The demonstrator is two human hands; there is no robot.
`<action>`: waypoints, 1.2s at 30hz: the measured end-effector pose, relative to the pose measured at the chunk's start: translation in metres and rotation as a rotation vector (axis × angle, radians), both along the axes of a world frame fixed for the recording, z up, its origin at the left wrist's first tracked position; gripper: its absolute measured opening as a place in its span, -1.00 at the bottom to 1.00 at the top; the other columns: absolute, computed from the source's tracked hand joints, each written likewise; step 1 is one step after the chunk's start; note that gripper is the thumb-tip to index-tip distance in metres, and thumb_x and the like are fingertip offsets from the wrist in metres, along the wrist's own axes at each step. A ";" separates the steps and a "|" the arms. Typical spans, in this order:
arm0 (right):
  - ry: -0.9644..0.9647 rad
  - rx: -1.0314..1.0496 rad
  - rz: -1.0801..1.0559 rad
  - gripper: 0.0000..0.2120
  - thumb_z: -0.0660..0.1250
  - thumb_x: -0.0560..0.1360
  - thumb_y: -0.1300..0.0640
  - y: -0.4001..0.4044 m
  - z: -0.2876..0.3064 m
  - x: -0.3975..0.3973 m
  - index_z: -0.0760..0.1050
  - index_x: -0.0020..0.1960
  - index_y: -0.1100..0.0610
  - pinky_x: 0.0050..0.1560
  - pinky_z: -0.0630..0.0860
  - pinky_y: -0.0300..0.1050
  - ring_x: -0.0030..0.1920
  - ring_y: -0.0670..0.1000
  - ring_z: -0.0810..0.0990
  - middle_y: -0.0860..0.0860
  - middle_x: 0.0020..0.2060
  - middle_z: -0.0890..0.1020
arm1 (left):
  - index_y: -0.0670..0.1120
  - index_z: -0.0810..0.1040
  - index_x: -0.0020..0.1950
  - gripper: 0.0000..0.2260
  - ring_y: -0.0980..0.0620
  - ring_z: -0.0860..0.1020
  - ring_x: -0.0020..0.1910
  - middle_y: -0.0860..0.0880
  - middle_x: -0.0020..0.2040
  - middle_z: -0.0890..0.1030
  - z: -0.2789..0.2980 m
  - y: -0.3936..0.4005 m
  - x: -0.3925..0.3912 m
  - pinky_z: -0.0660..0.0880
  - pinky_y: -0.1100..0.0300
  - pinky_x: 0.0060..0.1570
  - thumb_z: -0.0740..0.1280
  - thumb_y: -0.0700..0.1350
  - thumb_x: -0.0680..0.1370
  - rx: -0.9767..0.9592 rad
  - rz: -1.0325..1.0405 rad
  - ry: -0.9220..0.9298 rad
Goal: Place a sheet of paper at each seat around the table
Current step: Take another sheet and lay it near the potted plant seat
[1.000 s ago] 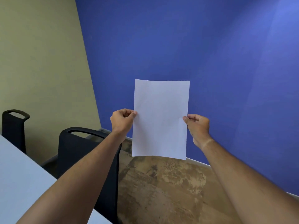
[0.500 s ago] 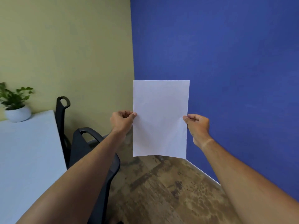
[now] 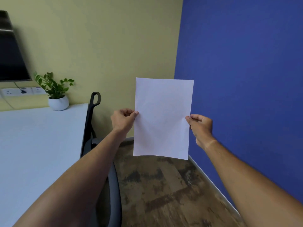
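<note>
A blank white sheet of paper (image 3: 163, 118) is held upright in the air in front of me, over the floor and to the right of the white table (image 3: 37, 141). My left hand (image 3: 123, 120) pinches its left edge and my right hand (image 3: 200, 126) pinches its right edge, both at about mid-height. Two black chairs stand along the table's right side: one (image 3: 91, 115) further off, one (image 3: 113, 190) close under my left forearm and partly hidden by it.
A potted plant (image 3: 56, 94) in a white bowl sits at the table's far end. A dark screen (image 3: 11, 51) and a socket strip (image 3: 21, 91) hang on the yellow wall. The blue wall (image 3: 246, 79) closes the right side; brown patterned floor (image 3: 164, 190) lies between.
My view has swung to the left: the table, plant and screen have come into sight and the blue wall has shifted right. Both hands hold the sheet the same way.
</note>
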State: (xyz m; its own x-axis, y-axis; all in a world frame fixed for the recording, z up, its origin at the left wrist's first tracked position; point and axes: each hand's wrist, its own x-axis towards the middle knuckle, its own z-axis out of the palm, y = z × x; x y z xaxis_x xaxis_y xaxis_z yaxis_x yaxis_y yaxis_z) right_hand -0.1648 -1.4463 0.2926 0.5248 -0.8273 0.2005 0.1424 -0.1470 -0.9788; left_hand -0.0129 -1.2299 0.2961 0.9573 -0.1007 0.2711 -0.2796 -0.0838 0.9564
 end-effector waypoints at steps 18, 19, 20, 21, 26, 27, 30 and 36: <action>-0.043 0.034 0.440 -0.91 0.50 0.44 0.21 -0.044 -0.005 0.353 0.61 -0.17 0.08 -0.23 0.49 -0.28 -0.36 -0.16 0.52 -0.05 -0.27 0.65 | -0.09 0.66 -0.23 -0.91 0.06 0.59 -0.29 -0.04 -0.27 0.66 0.002 0.005 0.218 0.62 0.09 -0.03 0.49 -0.10 0.43 -0.055 0.432 0.004; -0.038 0.028 0.477 -0.89 0.50 0.44 0.21 -0.045 -0.006 0.372 0.60 -0.19 0.06 -0.25 0.49 -0.27 -0.35 -0.15 0.53 -0.05 -0.26 0.66 | -0.10 0.66 -0.23 -0.91 0.06 0.59 -0.29 -0.05 -0.27 0.66 0.001 0.003 0.228 0.62 0.09 -0.03 0.49 -0.11 0.44 -0.063 0.461 0.008; -0.031 0.022 0.513 -0.89 0.50 0.44 0.21 -0.045 -0.006 0.391 0.60 -0.19 0.06 -0.24 0.50 -0.27 -0.33 -0.14 0.54 -0.03 -0.24 0.66 | -0.10 0.66 -0.22 -0.92 0.07 0.59 -0.30 -0.05 -0.26 0.66 0.000 0.002 0.237 0.62 0.09 -0.03 0.49 -0.12 0.44 -0.067 0.493 0.016; -0.024 0.020 0.546 -0.90 0.49 0.44 0.22 -0.046 -0.007 0.409 0.60 -0.18 0.07 -0.22 0.50 -0.26 -0.32 -0.14 0.54 -0.02 -0.23 0.67 | -0.11 0.67 -0.22 -0.92 0.07 0.58 -0.31 -0.06 -0.26 0.67 0.000 0.001 0.245 0.62 0.10 -0.03 0.48 -0.13 0.45 -0.069 0.522 0.022; 0.001 0.008 0.697 -0.90 0.49 0.45 0.23 -0.041 -0.009 0.484 0.65 -0.04 0.20 -0.17 0.50 -0.24 -0.32 -0.15 0.53 0.00 -0.23 0.66 | -0.10 0.66 -0.26 -0.90 0.09 0.58 -0.35 -0.03 -0.31 0.66 -0.005 0.008 0.281 0.62 0.15 -0.11 0.48 -0.12 0.44 -0.072 0.660 0.041; 0.001 0.013 0.723 -0.89 0.49 0.45 0.23 -0.037 -0.010 0.497 0.65 -0.03 0.21 -0.16 0.50 -0.24 -0.32 -0.14 0.53 0.00 -0.22 0.66 | -0.11 0.66 -0.25 -0.90 0.07 0.58 -0.34 -0.05 -0.30 0.66 -0.007 0.011 0.288 0.63 0.14 -0.10 0.48 -0.12 0.44 -0.074 0.679 0.049; 0.008 0.031 0.800 -0.90 0.49 0.46 0.24 -0.020 -0.013 0.532 0.65 -0.04 0.22 -0.21 0.50 -0.29 -0.35 -0.17 0.53 -0.03 -0.26 0.65 | -0.13 0.66 -0.23 -0.90 0.02 0.60 -0.29 -0.10 -0.26 0.67 -0.011 0.023 0.307 0.63 0.10 -0.07 0.47 -0.13 0.45 -0.087 0.722 0.062; 0.021 0.045 0.942 -0.93 0.48 0.46 0.29 0.020 -0.023 0.604 0.63 -0.15 0.16 -0.26 0.52 -0.40 -0.28 -0.13 0.60 -0.01 -0.26 0.67 | -0.12 0.66 -0.22 -0.92 0.02 0.63 -0.26 -0.08 -0.25 0.68 -0.023 0.059 0.351 0.59 0.25 -0.23 0.47 -0.15 0.45 -0.101 0.825 0.063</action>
